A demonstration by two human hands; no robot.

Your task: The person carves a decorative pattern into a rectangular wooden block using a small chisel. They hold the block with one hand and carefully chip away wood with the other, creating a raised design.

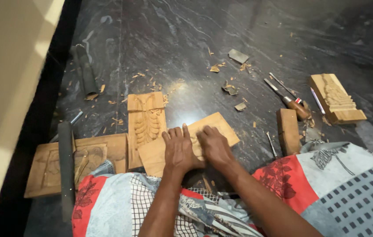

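Both my hands rest on a flat, light wooden board (215,125) lying on the dark stone floor in front of my lap. My left hand (178,149) presses flat on the board's middle with its fingers spread. My right hand (215,145) lies beside it, fingers curled down onto the board's surface; whether it pinches anything small I cannot tell. A carved wooden panel (146,119) with a leaf relief lies just to the left of the board, touching it.
A larger carved panel (48,169) with a dark long tool (66,164) across it lies at the left. At right are a small wood block (288,130), chisels (289,102) and a carved block (336,98). Wood chips dot the floor. A wall runs along the left.
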